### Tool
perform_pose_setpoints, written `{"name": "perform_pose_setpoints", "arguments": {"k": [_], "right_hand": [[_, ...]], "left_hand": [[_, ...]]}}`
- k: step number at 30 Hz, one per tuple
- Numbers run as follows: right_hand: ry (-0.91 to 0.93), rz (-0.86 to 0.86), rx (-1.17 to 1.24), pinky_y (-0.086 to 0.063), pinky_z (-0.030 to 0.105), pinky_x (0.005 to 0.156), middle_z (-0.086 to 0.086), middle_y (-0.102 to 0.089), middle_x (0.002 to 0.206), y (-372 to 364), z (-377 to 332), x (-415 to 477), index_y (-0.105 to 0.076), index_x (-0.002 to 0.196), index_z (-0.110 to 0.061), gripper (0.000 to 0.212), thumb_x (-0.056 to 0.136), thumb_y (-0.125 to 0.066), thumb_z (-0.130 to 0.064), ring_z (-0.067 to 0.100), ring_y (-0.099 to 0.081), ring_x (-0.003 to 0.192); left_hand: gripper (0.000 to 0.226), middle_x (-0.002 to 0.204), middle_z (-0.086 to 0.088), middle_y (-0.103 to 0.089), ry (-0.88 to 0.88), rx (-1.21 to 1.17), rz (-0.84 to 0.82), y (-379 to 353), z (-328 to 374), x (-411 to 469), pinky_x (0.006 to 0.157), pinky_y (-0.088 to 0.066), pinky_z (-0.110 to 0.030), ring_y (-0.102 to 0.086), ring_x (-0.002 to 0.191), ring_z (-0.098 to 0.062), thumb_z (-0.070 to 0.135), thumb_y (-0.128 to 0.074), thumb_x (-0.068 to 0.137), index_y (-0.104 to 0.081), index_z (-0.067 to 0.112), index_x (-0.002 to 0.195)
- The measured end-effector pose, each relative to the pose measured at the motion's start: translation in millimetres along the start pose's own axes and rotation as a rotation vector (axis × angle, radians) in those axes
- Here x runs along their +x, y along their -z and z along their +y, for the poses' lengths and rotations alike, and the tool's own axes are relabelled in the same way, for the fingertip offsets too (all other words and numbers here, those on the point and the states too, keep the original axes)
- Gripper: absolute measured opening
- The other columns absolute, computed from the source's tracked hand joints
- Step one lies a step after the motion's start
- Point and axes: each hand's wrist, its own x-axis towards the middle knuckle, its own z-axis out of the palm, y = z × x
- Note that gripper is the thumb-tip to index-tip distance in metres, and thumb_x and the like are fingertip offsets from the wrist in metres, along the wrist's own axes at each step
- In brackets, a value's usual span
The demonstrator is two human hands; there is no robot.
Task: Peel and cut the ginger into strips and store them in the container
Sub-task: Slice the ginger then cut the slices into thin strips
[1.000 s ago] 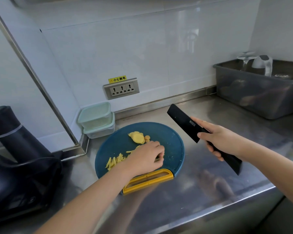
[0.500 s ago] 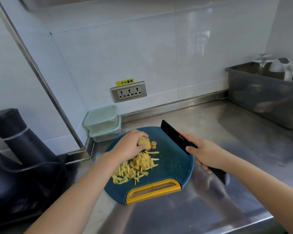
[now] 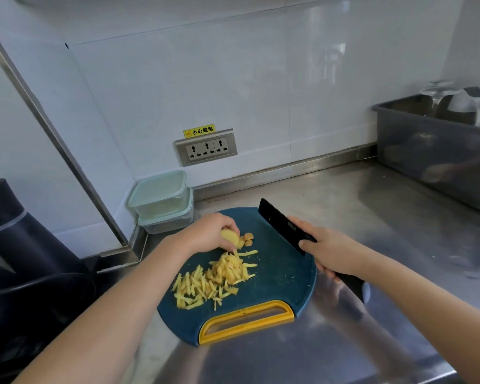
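1. Two pale green lidded containers (image 3: pixel 161 202) sit stacked in the corner, left of centre, just beyond the blue cutting board (image 3: pixel 280 275). Both lids are on. Through the cloudy walls I cannot tell whether anything is inside.
2. A grey tub (image 3: pixel 432 156) at the right edge holds a white kettle (image 3: pixel 471 106) and an upturned glass (image 3: pixel 435 92).
3. The ginger strips (image 3: pixel 214 278) lie heaped in the middle of the board, above its yellow handle (image 3: pixel 247 320), none of them in a container.
4. The left hand (image 3: pixel 203 234) has its fingers curled round a peeled ginger piece (image 3: pixel 229 236) at the far end of the heap. A few small ginger bits (image 3: pixel 248 237) lie just beside it.
5. The right hand (image 3: pixel 333 253) is wrapped tight round the grip of a black knife (image 3: pixel 280 224). The blade slants toward the upper left over the board's right side. Whether it touches the board I cannot tell.
6. On the steel counter (image 3: pixel 372 212), a dark appliance (image 3: pixel 17 245) fills the lower left. A wall socket (image 3: pixel 207 148) sits above the containers.
7. A second ago the ginger piece lay free while the left hand covered the strips, and the knife was held off the board, to its right. By half a second ago the hand had the piece and the blade was over the board, much as now.
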Motion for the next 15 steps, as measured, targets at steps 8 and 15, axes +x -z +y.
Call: {"name": "perform_pose_setpoints", "arguments": {"k": [8, 15], "right_hand": [[0.005, 0.009, 0.032, -0.047, 0.025, 0.043, 0.006, -0.053, 0.060, -1, 5, -1, -0.016, 0.150, -0.050, 0.057, 0.104, -0.039, -0.024, 0.009, -0.047, 0.039], [0.015, 0.003, 0.016, -0.049, 0.025, 0.045, 0.005, -0.054, 0.060, -1, 6, 1, -0.015, 0.149, -0.051, 0.057, 0.104, -0.038, -0.025, 0.009, -0.048, 0.040]], "left_hand": [[0.018, 0.107, 0.003, -0.065, 0.095, -0.123, 0.110, 23, -16, 0, 0.085, -0.052, -0.034, -0.063, 0.091, -0.014, 0.021, -0.066, 0.087, -0.065, 0.021, 0.105], [0.024, 0.106, -0.003, -0.066, 0.173, -0.476, 0.192, 34, -15, 3, 0.068, -0.054, -0.017, -0.064, 0.088, -0.012, 0.013, -0.062, 0.090, -0.062, 0.013, 0.113]]}}
